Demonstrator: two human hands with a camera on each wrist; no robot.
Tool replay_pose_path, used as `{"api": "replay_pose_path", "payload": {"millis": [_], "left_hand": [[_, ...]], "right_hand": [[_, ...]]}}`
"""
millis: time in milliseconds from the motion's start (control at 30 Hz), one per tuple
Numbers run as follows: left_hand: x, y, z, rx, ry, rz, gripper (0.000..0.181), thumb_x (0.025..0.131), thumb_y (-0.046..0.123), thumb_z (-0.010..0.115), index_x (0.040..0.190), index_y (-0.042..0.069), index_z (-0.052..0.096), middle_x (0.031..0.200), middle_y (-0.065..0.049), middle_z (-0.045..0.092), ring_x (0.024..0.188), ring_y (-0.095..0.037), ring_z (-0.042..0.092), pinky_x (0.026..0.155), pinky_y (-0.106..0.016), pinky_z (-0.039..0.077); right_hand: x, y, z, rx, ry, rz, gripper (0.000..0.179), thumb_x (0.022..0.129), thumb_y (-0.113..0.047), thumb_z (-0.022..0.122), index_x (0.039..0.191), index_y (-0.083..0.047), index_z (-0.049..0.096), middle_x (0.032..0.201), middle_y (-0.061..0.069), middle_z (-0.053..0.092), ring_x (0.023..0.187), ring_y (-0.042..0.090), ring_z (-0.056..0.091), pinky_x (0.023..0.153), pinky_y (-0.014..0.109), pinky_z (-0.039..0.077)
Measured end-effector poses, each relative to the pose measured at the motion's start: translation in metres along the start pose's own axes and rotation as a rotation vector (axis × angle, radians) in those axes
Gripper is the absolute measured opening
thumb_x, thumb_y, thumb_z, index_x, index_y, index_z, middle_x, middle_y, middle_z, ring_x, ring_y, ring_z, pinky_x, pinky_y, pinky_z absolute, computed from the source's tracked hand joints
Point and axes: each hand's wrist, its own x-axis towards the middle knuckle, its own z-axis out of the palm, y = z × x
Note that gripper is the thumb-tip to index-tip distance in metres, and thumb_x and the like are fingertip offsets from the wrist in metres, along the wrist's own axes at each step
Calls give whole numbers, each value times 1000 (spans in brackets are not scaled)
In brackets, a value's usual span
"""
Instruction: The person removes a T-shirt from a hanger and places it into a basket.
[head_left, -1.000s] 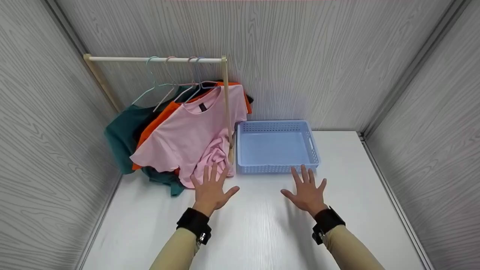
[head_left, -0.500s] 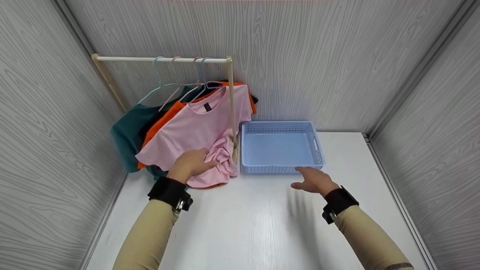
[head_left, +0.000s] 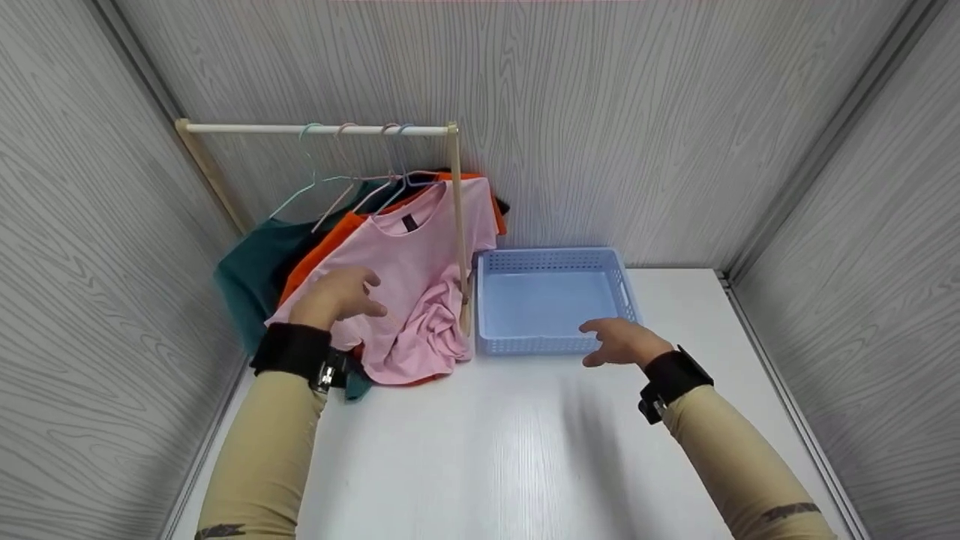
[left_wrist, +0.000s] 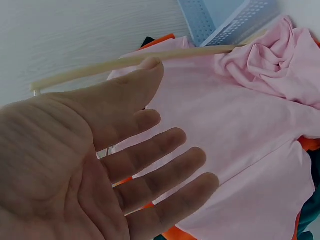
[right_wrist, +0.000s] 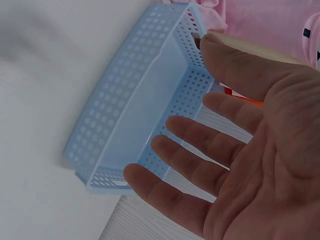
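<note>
My left hand (head_left: 341, 294) hovers in front of a pink T-shirt (head_left: 416, 244), holding nothing. In the left wrist view its fingers (left_wrist: 165, 150) are apart and slightly bent, over the shirt's chest. The shirt hangs on a blue hanger (head_left: 405, 180), foremost on a small rack, with its lower part bunched by the rack's right post (head_left: 456, 217). Behind it hang an orange T-shirt (head_left: 319, 251), a dark garment and a teal one (head_left: 255, 255). My right hand (head_left: 622, 341) hangs over the front right of a blue plastic basket (head_left: 525, 346), its fingers (right_wrist: 195, 140) loosely bent around nothing.
The rack's white rail (head_left: 247, 129) carries several hangers, among them a mint one (head_left: 294, 196). Nothing lies in the basket, which stands against the back wall (head_left: 600, 135). White tabletop (head_left: 480, 450) stretches in front, with grey wood-grain walls on both sides.
Both hands have turned from palms down with spread fingers to palms facing inward. The left hand has moved left and up to the pink T-shirt; the right has risen slightly over the basket's edge.
</note>
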Motion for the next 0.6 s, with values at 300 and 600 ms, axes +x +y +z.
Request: {"api": "replay_pose_path", "payload": {"millis": [300, 600], "left_hand": [[14, -17, -29, -1, 208, -112, 55, 94, 23, 63, 141, 1, 43, 129, -26, 51, 103, -42, 48, 96, -58, 44], [40, -25, -11, 26, 257, -124, 40, 100, 27, 47, 129, -1, 49, 110, -23, 52, 96, -39, 48, 90, -53, 42]], "right_hand": [[2, -4, 9, 14, -18, -4, 67, 87, -23, 72, 144, -4, 43, 137, 27, 54, 130, 41, 50, 105, 55, 41], [4, 4, 26, 29, -14, 16, 65, 87, -24, 72, 143, -5, 45, 136, 27, 55, 127, 41, 53, 104, 54, 42]]}}
